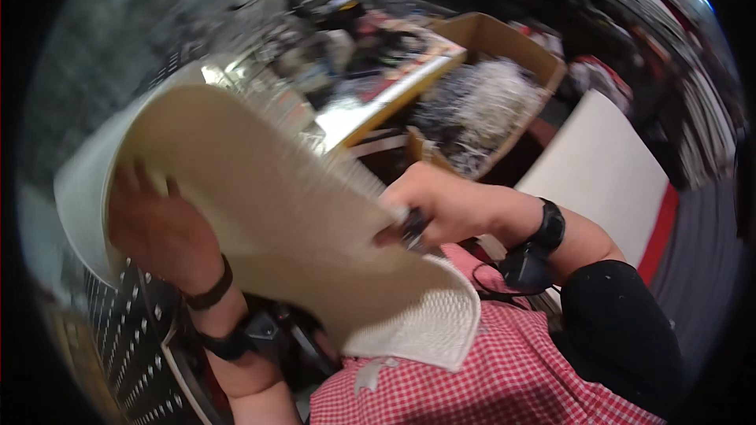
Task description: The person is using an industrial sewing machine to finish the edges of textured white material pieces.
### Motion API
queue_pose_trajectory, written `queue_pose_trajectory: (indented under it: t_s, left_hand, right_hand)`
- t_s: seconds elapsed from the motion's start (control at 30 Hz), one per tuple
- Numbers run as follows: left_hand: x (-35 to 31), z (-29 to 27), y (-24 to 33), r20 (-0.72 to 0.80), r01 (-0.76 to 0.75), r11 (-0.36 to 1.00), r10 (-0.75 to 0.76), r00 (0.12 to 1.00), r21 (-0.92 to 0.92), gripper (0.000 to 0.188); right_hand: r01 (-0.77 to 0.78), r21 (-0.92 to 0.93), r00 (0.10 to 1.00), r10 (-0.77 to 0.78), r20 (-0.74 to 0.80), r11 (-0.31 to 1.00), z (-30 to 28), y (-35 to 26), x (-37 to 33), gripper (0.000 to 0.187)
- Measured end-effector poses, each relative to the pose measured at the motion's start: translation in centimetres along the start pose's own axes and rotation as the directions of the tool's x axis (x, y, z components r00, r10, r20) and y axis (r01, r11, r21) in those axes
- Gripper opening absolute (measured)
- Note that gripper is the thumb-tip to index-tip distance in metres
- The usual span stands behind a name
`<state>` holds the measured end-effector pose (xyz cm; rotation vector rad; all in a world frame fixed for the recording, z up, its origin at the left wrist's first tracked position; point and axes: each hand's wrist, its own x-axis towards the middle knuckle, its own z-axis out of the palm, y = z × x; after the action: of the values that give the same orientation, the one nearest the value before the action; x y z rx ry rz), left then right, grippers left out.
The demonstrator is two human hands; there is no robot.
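Both hands hold one big bendy cream mat [283, 212].

Left hand [161, 232] presses flat on the mat's far left side, fingers spread. Right hand [437, 208] pinches its right edge tight. A cardboard box [504, 39] of shredded paper [480, 106] sits behind.

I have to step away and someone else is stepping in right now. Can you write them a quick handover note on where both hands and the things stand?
Left hand: flat against the far side of the big cream sheet, fingers spread, bracing it.
Right hand: closed on the sheet's near edge, with a small dark thing in the fingers; too blurred to tell what.
The sheet is up off the surface, bent in a curve, its ridged white corner hanging over the red checked apron.
Cardboard box of shredded paper sits ahead.
Done: sheet lifted. Left: setting it down anywhere.
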<state>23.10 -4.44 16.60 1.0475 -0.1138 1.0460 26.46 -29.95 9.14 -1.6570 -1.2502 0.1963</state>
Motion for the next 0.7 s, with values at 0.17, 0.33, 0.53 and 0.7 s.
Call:
queue_pose_trajectory:
  t_s: [0.17, 0.33, 0.53, 0.7]
  left_hand:
    - [-8.2, 12.0, -6.6, 0.903, 0.072, 0.994, 0.044, 0.428, -0.082, 0.06]
    - [-17.7, 12.4, -13.0, 0.927, -0.18, 0.948, -0.301, -0.225, 0.264, 0.037]
    - [-24.6, 6.4, -21.7, 0.6, -0.071, 0.657, -0.722, -0.345, 0.75, 0.035]
    - [-26.8, 5.6, -24.0, 0.476, 0.49, 0.307, -0.837, -0.268, 0.816, 0.028]
  right_hand:
    - [-0.392, 0.496, 0.382, 0.628, -0.678, 0.775, -3.0, -1.1, -20.7, 0.021]
    - [-0.411, 0.593, -0.173, 0.579, -0.797, 0.693, -2.1, -2.3, -39.5, 0.043]
    - [-0.495, 0.826, -0.561, 0.627, -0.54, 0.269, -2.2, -2.5, -46.9, 0.021]
    - [-0.667, 0.684, -0.58, 0.37, -0.725, 0.295, -2.5, 1.5, -52.9, 0.021]
